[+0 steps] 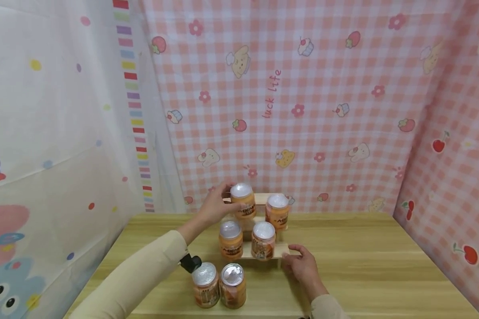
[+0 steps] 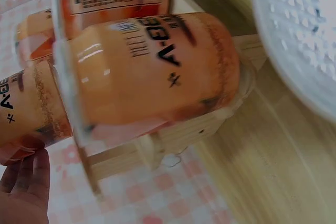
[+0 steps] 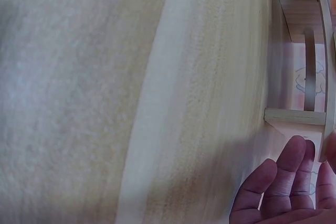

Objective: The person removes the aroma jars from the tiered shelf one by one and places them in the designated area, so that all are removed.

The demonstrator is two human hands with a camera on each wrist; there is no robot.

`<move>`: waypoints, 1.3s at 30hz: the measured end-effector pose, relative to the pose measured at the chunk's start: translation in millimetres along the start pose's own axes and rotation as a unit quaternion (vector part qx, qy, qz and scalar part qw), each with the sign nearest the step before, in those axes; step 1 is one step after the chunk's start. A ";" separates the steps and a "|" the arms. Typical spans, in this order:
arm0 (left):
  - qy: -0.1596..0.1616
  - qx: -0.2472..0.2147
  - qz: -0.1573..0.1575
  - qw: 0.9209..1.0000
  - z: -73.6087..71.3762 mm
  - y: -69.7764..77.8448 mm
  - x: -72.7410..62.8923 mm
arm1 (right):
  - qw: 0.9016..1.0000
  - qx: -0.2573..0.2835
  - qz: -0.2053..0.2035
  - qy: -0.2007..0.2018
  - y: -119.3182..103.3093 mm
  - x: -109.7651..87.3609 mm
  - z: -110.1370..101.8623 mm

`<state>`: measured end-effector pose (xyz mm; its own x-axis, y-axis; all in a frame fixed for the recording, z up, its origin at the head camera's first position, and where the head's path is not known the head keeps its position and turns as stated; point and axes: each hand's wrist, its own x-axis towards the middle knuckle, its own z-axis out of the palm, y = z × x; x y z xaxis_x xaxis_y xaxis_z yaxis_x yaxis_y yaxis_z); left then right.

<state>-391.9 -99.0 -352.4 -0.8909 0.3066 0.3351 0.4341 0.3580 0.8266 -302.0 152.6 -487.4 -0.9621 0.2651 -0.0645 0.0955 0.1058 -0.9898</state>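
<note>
My left hand (image 1: pixel 217 206) grips an orange-labelled jar (image 1: pixel 242 201) with a silvery lid at the top left of a stepped wooden rack (image 1: pixel 268 198). In the left wrist view, its fingers (image 2: pixel 34 174) lie against the held jar (image 2: pixel 31 111). Another such jar (image 1: pixel 277 210) stands on the rack to the right. Two more, a left jar (image 1: pixel 230 241) and a right jar (image 1: pixel 263 241), occupy the lowest step. My right hand (image 1: pixel 303 268) touches that step's right end, fingers loosely bent; the right wrist view shows its fingers (image 3: pixel 289 169) by the step's wooden end.
Two further jars, one on the left (image 1: pixel 206 285) and one on the right (image 1: pixel 233 287), stand close together on the wood-grain table (image 1: pixel 363 261) in front of the rack. A pink checked cloth (image 1: pixel 323 133) hangs behind it, and a white patterned sheet (image 1: pixel 84 155) hangs at left.
</note>
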 end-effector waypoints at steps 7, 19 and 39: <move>0.008 -0.008 0.004 1.000 -23.7 15.1 -2.1 | 1.000 0.008 -0.018 -0.013 1.8 2.1 -0.9; 0.046 0.005 0.007 0.999 -61.0 26.4 -7.5 | 1.000 -0.017 0.012 -0.002 -5.8 3.5 -6.9; 0.101 0.061 -0.036 0.992 -134.1 11.7 -56.3 | 1.000 -0.019 0.018 -0.015 -3.3 0.4 -1.9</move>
<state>-354.5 -230.3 -300.9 -0.9233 0.0978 0.3714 0.3707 0.4796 0.7953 -302.2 154.2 -483.9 -0.9649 0.2411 -0.1037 0.1389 0.1337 -0.9812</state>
